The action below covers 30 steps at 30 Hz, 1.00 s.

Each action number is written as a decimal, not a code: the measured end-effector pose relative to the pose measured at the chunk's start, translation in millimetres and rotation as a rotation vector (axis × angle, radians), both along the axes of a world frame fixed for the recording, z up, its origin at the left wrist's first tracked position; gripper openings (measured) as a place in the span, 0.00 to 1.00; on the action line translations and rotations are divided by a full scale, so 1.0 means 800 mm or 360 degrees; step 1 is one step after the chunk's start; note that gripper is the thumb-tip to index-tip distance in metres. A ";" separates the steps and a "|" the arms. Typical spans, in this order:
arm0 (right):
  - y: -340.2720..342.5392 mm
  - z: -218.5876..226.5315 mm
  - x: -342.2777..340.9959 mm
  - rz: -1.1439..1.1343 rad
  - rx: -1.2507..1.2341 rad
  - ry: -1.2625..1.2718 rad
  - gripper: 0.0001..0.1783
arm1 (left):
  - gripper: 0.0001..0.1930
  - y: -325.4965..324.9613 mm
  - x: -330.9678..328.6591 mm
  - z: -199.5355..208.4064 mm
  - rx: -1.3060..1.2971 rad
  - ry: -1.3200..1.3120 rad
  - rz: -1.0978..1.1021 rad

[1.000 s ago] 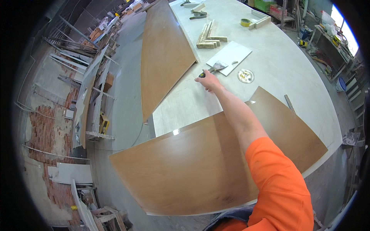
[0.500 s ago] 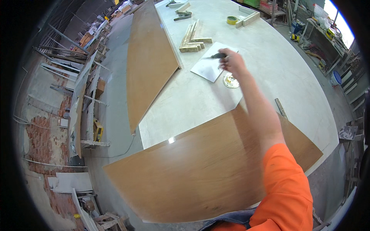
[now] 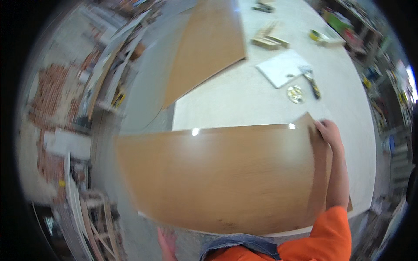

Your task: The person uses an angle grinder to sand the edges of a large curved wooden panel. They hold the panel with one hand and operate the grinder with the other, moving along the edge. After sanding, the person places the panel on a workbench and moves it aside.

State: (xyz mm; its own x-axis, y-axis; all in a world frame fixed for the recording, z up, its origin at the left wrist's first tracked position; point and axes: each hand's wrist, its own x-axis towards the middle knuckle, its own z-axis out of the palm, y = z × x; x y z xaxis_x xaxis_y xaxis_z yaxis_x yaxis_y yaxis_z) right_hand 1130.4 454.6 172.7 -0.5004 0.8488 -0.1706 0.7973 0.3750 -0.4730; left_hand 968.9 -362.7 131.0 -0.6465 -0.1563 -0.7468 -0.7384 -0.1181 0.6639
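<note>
A large brown wood-grained panel (image 3: 226,174) lies across the near part of the pale table. My right hand (image 3: 328,132) is closed on its right-hand edge near the far corner, fingertips on the top face and thumb hidden. Low at the near left, my left hand (image 3: 166,240) is just off the panel's front edge, blurred, its fingers seemingly stretched out and holding nothing. Beyond the panel, a putty knife (image 3: 314,87) with a black and yellow handle rests its blade on a white square board (image 3: 281,69). Beside it sits a small round lid-like disc (image 3: 296,94).
Another brown panel (image 3: 207,52) runs along the table's far left side. Stacked mitred wooden corner pieces (image 3: 267,39) stand further back, with a yellow tape roll (image 3: 314,35) to their right. A cluttered shelf (image 3: 111,65) lines the left wall.
My right hand has let go of a dark-handled tool over the white board and come back to grip the near panel's edge. My left hand has come into view; the view has turned.
</note>
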 end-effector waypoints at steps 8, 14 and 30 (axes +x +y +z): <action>0.008 -0.057 0.021 -0.0119 -0.0558 0.0279 0.38 | 0.41 0.051 -0.080 -0.013 0.0140 0.0072 0.0280; -0.012 -0.049 -0.015 -0.0258 -0.0216 -0.0008 0.43 | 0.41 0.003 -0.144 -0.055 0.0543 0.0478 0.0489; -0.293 0.066 0.135 -0.0973 0.0303 0.0029 0.44 | 0.39 -0.027 -0.328 -0.006 0.0798 0.0394 0.0174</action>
State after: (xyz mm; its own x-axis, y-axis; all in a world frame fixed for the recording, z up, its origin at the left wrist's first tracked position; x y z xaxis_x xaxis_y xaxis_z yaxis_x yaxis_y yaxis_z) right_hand 1238.5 220.1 225.6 0.0826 0.9965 0.0151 0.8861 -0.0665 -0.4587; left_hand 706.5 -384.3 126.5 -0.8116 0.1026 -0.5751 -0.5338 -0.5302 0.6587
